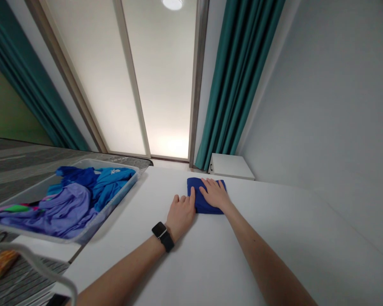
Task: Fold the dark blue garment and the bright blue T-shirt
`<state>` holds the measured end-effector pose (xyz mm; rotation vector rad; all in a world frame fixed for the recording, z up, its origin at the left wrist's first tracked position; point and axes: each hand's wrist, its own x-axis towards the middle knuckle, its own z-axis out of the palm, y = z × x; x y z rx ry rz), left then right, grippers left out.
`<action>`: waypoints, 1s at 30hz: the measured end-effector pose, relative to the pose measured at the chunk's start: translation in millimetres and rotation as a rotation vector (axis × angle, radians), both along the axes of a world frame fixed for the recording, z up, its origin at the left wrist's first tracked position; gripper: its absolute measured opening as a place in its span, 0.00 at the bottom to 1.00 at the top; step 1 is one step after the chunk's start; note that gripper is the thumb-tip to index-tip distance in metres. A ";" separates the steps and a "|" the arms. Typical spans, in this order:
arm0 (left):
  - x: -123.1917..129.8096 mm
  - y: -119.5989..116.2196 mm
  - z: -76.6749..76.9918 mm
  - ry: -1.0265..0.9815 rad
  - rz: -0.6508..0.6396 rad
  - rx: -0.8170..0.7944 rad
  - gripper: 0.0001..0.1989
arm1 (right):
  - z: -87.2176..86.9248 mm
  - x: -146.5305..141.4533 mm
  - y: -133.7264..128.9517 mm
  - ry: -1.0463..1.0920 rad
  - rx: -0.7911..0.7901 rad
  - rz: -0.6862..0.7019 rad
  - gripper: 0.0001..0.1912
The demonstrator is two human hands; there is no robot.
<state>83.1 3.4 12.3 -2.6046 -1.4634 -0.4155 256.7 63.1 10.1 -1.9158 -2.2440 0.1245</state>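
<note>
A dark blue folded cloth (206, 207) lies flat as a small rectangle on the white table (230, 259), toward its far edge. My right hand (214, 194) rests palm down on the cloth's upper right part, with fingers spread. At the cloth's left edge is my left hand (181, 216), its index finger stretched along that edge and its other fingers bent. That wrist wears a black watch (163, 236). Neither hand grips the cloth; both just touch it.
Left of the table stands a translucent plastic bin (38, 187) with rumpled blue and lavender clothes (68, 208). A grey-white curved tube (35, 261) crosses the lower left. Beyond the far edge is a white cabinet (231, 165); a wall (332, 110) borders the right.
</note>
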 end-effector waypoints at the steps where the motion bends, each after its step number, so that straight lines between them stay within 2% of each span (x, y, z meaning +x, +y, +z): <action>1: 1.4 -1.0 0.6 0.015 0.005 0.015 0.32 | -0.8 0.0 -0.2 -0.001 0.009 -0.001 0.30; 4: -2.1 -1.7 3.0 0.038 -0.025 0.006 0.32 | -2.1 0.1 -0.6 -0.001 0.020 -0.001 0.30; 7: -16.6 1.4 1.6 -0.006 -0.049 -0.034 0.32 | -1.9 0.0 -0.7 0.007 0.018 0.006 0.30; 11: -30.1 7.6 -12.2 -0.109 -0.004 -0.035 0.35 | -1.0 -0.3 -0.9 0.016 0.016 0.014 0.30; 16: -15.4 7.6 -28.5 -0.143 -0.025 -0.094 0.32 | -1.1 -0.2 -0.8 0.011 0.009 0.011 0.30; 20: -9.3 3.8 -25.5 -0.131 -0.048 -0.089 0.32 | -2.0 0.1 -1.2 0.015 0.026 0.014 0.30; 23: -20.1 8.8 -22.0 -0.136 -0.122 -0.142 0.33 | -1.9 -0.1 -2.0 0.016 0.032 0.013 0.30; 25: -31.5 19.9 -22.2 -0.225 -0.200 -0.273 0.33 | -1.5 -0.1 -2.3 0.017 0.031 0.014 0.29; 27: -40.2 36.7 -24.3 -0.434 -0.227 -0.431 0.31 | -1.1 0.0 -2.4 0.018 0.030 0.017 0.29; 28: -41.8 46.2 -25.9 -0.599 -0.172 -0.475 0.30 | -1.1 0.0 -2.3 0.019 0.028 0.018 0.29; 30: -37.5 64.3 -29.0 -0.704 -0.069 -0.453 0.32 | -1.5 0.2 -2.0 0.017 0.025 0.021 0.30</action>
